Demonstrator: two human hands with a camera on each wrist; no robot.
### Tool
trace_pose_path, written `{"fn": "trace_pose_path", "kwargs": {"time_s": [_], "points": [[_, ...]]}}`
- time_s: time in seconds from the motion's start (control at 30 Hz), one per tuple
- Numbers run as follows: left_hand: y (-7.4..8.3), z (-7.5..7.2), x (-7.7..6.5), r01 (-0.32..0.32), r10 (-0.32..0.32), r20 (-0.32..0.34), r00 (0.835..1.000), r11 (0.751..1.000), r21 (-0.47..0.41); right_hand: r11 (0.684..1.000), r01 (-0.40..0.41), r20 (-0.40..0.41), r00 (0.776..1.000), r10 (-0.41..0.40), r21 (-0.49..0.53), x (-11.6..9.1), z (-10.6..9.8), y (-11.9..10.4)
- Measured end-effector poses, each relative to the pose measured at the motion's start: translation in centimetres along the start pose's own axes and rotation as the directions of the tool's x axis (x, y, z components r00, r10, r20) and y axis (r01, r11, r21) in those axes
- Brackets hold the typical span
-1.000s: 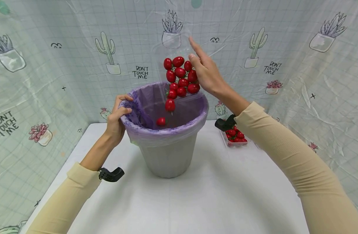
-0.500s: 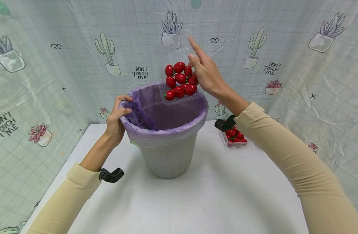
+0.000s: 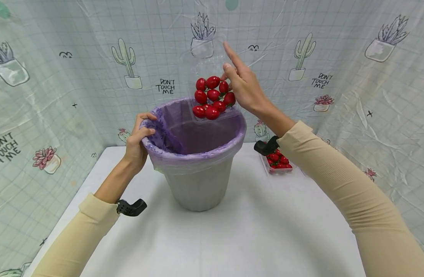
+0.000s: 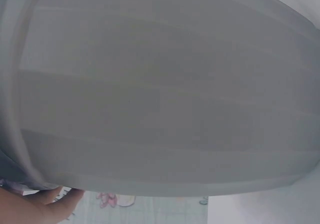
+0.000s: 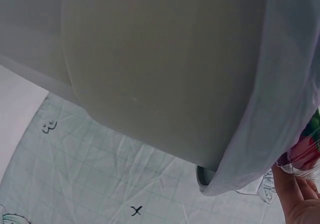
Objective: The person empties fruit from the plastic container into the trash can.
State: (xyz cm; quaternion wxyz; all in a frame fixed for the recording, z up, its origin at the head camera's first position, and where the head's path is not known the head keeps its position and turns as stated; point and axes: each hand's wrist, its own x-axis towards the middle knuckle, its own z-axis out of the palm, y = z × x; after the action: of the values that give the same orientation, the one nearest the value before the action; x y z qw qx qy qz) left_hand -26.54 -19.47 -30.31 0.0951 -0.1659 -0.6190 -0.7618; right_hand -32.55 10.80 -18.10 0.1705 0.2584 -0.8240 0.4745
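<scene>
A pale grey bin [image 3: 198,188] stands upright on the table, lined with a purple plastic bag [image 3: 194,163] folded over its rim. My left hand [image 3: 135,148] grips the bin's left rim and the bag there, fingers over the edge. Above the opening, my right hand [image 3: 244,88] holds a clear plastic box [image 3: 205,67] by its right side, index finger pointing up. The box is tipped steeply, its lower edge over the bin's mouth. Several red cherry tomatoes [image 3: 213,94] sit in its lower part. The bin's bottom is hidden in the head view.
Behind my right wrist, a second clear box of cherry tomatoes [image 3: 279,161] rests on the white table [image 3: 205,246], partly covered by the arm. A patterned plastic curtain [image 3: 146,46] encloses the back and sides.
Two cherry tomatoes seen dropping into the bin a second ago are out of sight. Those in the box have slid and shifted slightly near its lower edge. Both hands stay almost still.
</scene>
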Motion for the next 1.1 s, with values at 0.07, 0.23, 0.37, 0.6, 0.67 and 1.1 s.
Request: {"fn": "trace_pose_path", "kwargs": {"time_s": [0.07, 0.23, 0.37, 0.6, 0.67, 1.1], "points": [[-0.02, 0.0, -0.01, -0.001, 0.001, 0.0, 1.0, 1.0, 0.0, 1.0, -0.001, 0.0, 1.0, 0.001, -0.004, -0.03, 0.01, -0.01], [0.01, 0.01, -0.04, -0.004, 0.004, 0.002, 1.0, 1.0, -0.001, 1.0, -0.003, 0.007, 1.0, 0.003, 0.001, -0.09, -0.03, -0.04], [0.07, 0.05, -0.04, -0.003, 0.003, -0.001, 1.0, 1.0, -0.002, 1.0, -0.008, 0.015, 1.0, 0.008, 0.016, -0.13, -0.11, -0.09], [0.12, 0.09, -0.07, -0.001, 0.001, -0.002, 1.0, 1.0, 0.0, 0.998, -0.011, 0.032, 0.999, 0.009, 0.059, -0.18, -0.2, -0.22], [0.12, 0.14, -0.07, -0.004, 0.004, -0.003, 1.0, 1.0, 0.001, 0.997, -0.004, 0.037, 0.999, 0.001, 0.073, -0.15, -0.21, -0.25], [0.1, 0.2, 0.01, -0.007, 0.007, -0.007, 1.0, 1.0, -0.006, 0.996, 0.001, 0.031, 0.999, -0.004, 0.085, -0.04, -0.28, -0.5]]}}
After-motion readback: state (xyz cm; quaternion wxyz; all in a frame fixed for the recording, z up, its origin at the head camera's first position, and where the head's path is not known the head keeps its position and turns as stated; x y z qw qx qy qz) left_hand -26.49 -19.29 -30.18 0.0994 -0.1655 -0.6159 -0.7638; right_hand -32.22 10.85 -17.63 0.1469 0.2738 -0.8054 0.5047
